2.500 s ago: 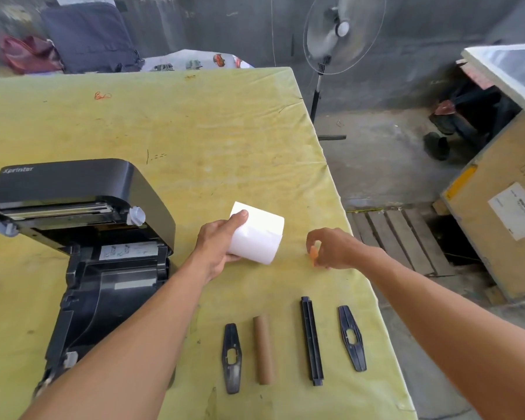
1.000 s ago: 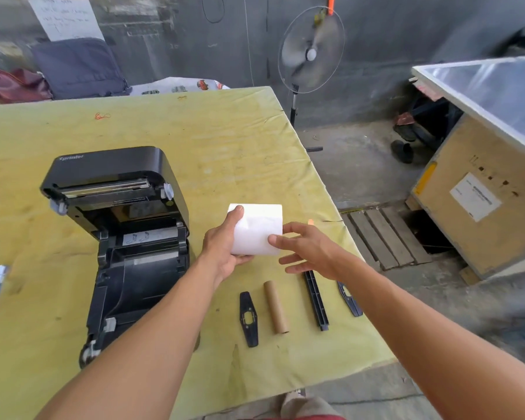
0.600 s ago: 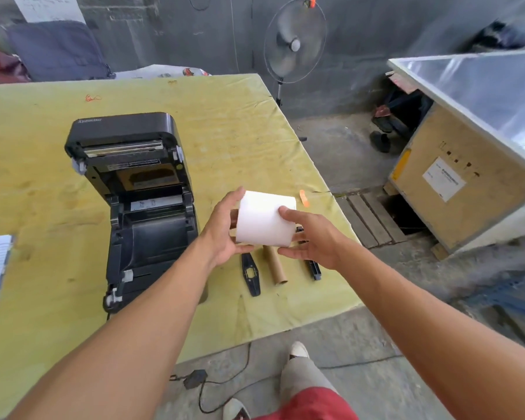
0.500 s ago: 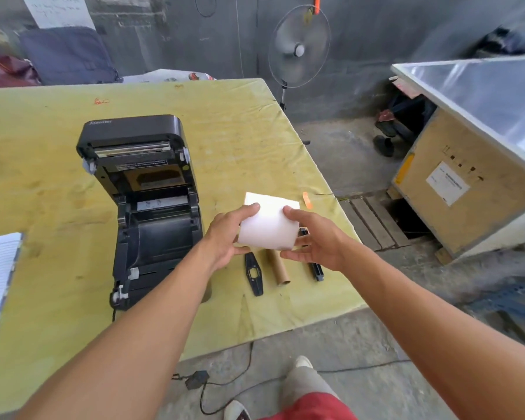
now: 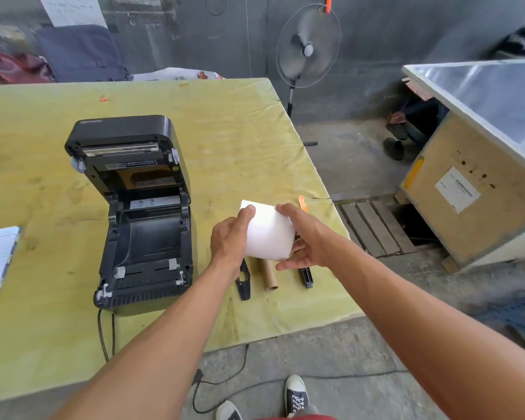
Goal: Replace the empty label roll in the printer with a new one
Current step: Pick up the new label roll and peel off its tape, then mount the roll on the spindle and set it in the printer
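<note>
Grip closed: left hand (image 5: 227, 241) and right hand (image 5: 311, 237) clasp new label roll (image 5: 269, 234); printer (image 5: 147, 237) lies leftward, nearer left hand.

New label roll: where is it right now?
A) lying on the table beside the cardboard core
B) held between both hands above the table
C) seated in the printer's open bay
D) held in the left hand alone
B: the left hand and the right hand both grip the new label roll above the cardboard core, and the open printer shows no roll in its bay.
</note>
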Tool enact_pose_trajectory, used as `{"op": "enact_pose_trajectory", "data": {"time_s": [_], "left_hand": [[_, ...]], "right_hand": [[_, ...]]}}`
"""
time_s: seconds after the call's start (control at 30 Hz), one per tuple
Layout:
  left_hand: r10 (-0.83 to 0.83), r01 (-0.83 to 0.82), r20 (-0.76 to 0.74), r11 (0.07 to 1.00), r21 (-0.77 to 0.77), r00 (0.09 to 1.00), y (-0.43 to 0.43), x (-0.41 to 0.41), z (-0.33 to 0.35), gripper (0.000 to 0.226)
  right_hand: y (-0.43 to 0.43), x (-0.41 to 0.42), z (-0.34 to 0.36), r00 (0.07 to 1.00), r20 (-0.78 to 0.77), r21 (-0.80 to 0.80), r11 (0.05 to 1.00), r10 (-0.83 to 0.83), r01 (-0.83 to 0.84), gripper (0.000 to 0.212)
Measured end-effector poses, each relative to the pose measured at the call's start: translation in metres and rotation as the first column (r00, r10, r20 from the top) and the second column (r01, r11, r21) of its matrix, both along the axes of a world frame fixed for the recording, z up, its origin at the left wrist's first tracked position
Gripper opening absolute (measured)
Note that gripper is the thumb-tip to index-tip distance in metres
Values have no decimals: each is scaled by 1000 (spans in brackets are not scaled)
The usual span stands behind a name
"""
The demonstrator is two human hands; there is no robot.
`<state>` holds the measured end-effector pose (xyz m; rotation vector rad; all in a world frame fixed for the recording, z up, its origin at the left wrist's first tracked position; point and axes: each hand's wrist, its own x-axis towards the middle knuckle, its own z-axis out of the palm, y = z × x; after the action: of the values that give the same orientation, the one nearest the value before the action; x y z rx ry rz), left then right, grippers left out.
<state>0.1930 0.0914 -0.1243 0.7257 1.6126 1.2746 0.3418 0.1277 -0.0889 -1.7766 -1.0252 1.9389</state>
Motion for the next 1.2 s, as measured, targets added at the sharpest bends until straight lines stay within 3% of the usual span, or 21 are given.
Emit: {"op": "enact_pose_trajectory", "data": {"time_s": [0.1,0.33,0.43,0.57,0.7,0.77,0.87,0.93,1.0,1.03,1.1,1.2], "left_hand": [[54,-54,21,998,-23,998,5,7,-2,58],[174,-168,79,983,-68,982,28,12,-7,42],[210,-197,140,975,-100,968,36,9,-10,38],[251,-234,162,965,-120,954,48,5,-12,37],[303,-278,214,950,-142,928,55,3,-11,40],[324,-296,241,944,-145,915,58,1,-9,40],[335,-307,243,940,-146,910,62,-5,-5,36],[333,-306,234,941,-146,913,65,-8,-2,32],[343,-315,239,937,-149,908,69,-10,3,31],[351,-321,246,934,-154,903,70,-11,6,32],[363,-329,259,930,-167,895,73,-9,12,34],[365,-330,281,929,-167,887,77,-4,22,36]], "right_hand": [[8,8,1,999,3,1,999,33,-33,39],[31,26,-7,998,5,18,998,60,-60,55],[40,34,-24,982,183,110,991,51,-72,45],[47,45,-56,743,627,232,855,233,-464,27],[47,41,-85,504,821,203,687,269,-698,38],[49,36,-97,472,837,206,640,276,-740,35],[57,34,-102,515,807,230,650,289,-725,24],[68,34,-94,653,720,309,734,234,-605,26],[80,34,-75,874,485,459,852,-4,-251,31],[88,33,-63,930,323,505,863,-172,-16,34],[100,33,-35,892,42,518,773,-449,365,36],[105,29,-4,753,-243,458,612,-612,645,36]]}}
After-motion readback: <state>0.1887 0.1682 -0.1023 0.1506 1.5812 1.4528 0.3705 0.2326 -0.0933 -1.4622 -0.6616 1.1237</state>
